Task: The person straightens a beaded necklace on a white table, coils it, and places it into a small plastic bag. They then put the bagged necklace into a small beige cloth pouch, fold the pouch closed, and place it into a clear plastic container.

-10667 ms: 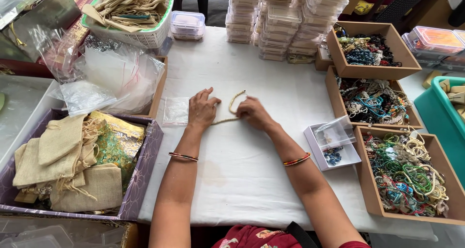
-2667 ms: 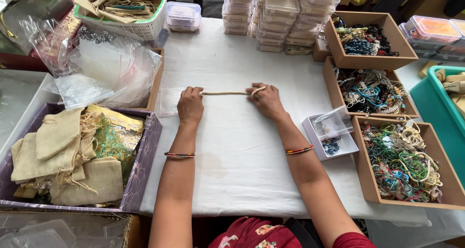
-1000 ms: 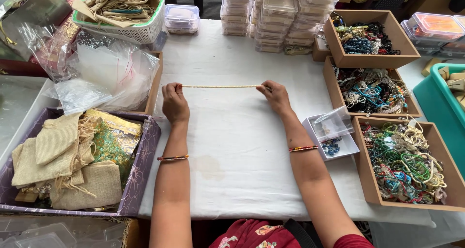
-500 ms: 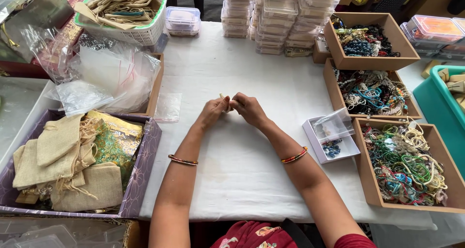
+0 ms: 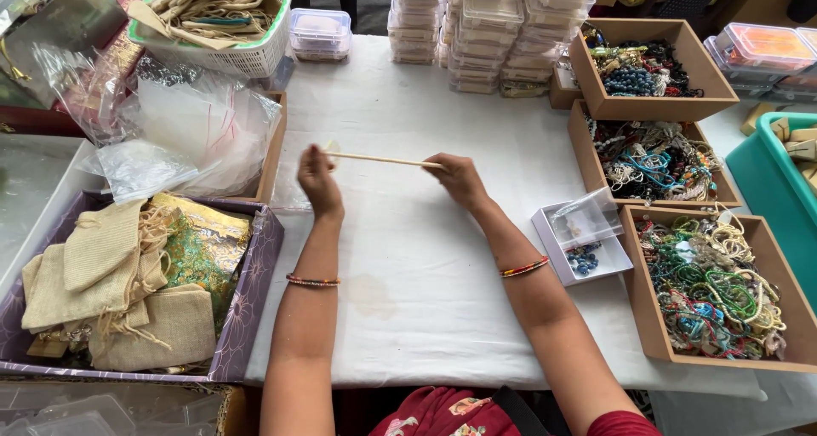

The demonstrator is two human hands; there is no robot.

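A thin beige cord [image 5: 383, 159] is stretched taut and level above the white tablecloth [image 5: 400, 257]. My left hand [image 5: 317, 179] pinches its left end, where a small pale piece shows at the fingertips. My right hand [image 5: 458, 179] pinches the right end. Both hands hover over the far middle of the table, about a hand's length apart. Beaded bangles sit on both wrists.
Left: a purple tray of burlap pouches [image 5: 119, 291], clear plastic bags [image 5: 187, 138], a white basket [image 5: 223, 28]. Far edge: stacks of clear boxes [image 5: 489, 28]. Right: three brown boxes of beaded jewellery [image 5: 651, 159], a small white box with blue beads [image 5: 583, 245], a teal bin [image 5: 787, 181].
Half a second ago my hands were together at the table's middle. They have since drawn apart and pulled the cord straight, as they also held it one second ago.
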